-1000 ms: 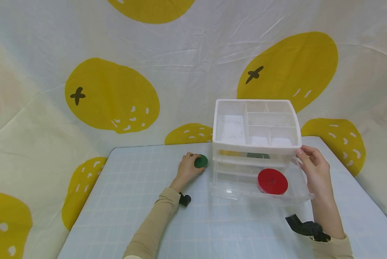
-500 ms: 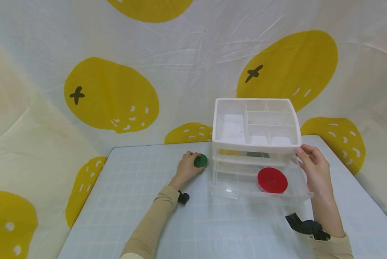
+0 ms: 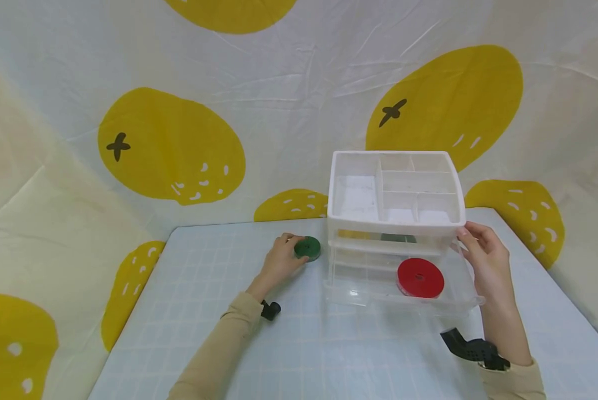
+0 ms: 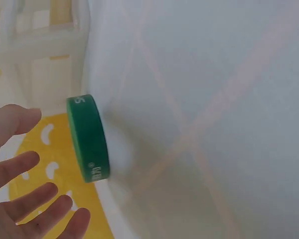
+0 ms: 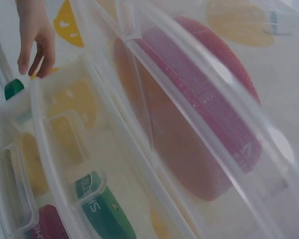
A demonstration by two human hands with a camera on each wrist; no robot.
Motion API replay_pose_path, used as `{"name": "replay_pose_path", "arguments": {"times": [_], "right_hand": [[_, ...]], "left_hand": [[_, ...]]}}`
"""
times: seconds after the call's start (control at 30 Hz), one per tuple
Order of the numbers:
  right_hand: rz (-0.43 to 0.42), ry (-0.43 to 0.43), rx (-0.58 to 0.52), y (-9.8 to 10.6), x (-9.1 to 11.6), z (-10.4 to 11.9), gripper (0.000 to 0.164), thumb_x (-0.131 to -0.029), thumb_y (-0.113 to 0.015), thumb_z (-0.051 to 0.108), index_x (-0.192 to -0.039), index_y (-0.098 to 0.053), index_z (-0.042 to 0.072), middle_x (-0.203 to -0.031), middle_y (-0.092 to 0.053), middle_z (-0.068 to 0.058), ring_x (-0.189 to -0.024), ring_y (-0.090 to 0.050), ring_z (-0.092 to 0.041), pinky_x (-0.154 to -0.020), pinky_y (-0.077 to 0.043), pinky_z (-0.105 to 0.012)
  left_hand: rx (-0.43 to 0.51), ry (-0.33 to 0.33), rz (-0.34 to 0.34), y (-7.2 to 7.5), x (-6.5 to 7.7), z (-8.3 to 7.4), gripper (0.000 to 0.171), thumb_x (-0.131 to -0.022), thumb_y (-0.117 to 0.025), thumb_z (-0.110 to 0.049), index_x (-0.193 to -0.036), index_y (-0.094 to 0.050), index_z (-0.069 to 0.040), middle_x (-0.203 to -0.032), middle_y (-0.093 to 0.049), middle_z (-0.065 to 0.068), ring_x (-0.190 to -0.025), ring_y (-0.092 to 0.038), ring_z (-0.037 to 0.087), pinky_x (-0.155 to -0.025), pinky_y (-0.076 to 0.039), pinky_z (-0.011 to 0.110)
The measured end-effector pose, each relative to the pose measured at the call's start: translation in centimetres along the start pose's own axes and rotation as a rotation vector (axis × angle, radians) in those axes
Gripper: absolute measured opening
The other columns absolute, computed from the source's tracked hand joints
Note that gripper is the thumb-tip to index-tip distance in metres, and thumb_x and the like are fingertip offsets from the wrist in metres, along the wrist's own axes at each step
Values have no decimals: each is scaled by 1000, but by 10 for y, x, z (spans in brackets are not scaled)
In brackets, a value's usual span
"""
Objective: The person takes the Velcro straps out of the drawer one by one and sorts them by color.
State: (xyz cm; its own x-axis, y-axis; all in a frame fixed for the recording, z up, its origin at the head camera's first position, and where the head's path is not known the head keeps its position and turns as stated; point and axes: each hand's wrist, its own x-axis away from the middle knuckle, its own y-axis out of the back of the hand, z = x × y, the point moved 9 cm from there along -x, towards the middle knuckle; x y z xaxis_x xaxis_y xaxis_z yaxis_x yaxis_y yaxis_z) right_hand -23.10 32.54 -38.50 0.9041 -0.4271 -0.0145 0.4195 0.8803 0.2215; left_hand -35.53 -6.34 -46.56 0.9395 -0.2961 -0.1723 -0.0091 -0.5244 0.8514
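A green roll of tape (image 3: 307, 249) rests on the table just left of the white drawer unit (image 3: 396, 226). My left hand (image 3: 281, 256) is beside it, its fingertips overlapping the roll's left side in the head view. The left wrist view has the fingers of this hand (image 4: 32, 172) spread and apart from the roll. On the unit's other side, my right hand (image 3: 485, 253) holds the upper right front corner, thumb in front and some fingers partly hidden. Below it, the clear bottom drawer (image 3: 359, 297) is pulled out with a large red roll (image 3: 420, 278) in it.
Through the unit's upper drawers, the right wrist view shows a green tape roll (image 5: 107, 214), a dark red roll (image 5: 50, 221) and a yellow one (image 5: 35, 164). A hanging cloth with yellow fruit prints (image 3: 174, 147) backs the light blue checked table (image 3: 219, 278).
My left hand has loosened from the green roll and drawn back slightly left, so more of the roll shows. The right hand, drawer unit and red roll have stayed put.
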Motion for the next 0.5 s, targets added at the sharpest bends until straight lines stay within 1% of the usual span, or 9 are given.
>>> {"name": "replay_pose_path", "arguments": {"times": [0.13,0.2,0.33,0.5], "right_hand": [[1,-4,1,0,1,0,47,-93,-52,51,-135,-46,30,-120,-47,25,-108,-47,3,-109,-35,-55],[-2,-3,4,0,1,0,47,-93,-52,50,-135,-47,30,-119,-47,25,-108,-48,3,-108,-35,-55],[-10,6,19,0,1,0,46,-93,-52,49,-135,-47,30,-119,-48,25,-108,-49,3,-106,-38,-51],[-9,16,49,1,0,0,48,-93,-51,50,-136,-46,29,-119,-47,26,-108,-49,3,-103,-41,-47]], "left_hand": [[5,-27,-6,10,8,-7,46,-85,-72,-29,-127,-59,-14,-128,-56,10,-115,-54,28,-92,-52,45],[1,-51,-17,15,12,-11,44,-87,-70,-29,-127,-59,-14,-128,-57,10,-115,-54,28,-92,-52,45],[6,-97,-47,29,18,-23,40,-89,-67,-29,-125,-61,-12,-128,-57,9,-117,-55,28,-95,-51,45],[15,-140,-79,47,25,-40,36,-90,-66,-29,-123,-61,-15,-128,-58,6,-118,-55,25,-97,-50,42]]}}
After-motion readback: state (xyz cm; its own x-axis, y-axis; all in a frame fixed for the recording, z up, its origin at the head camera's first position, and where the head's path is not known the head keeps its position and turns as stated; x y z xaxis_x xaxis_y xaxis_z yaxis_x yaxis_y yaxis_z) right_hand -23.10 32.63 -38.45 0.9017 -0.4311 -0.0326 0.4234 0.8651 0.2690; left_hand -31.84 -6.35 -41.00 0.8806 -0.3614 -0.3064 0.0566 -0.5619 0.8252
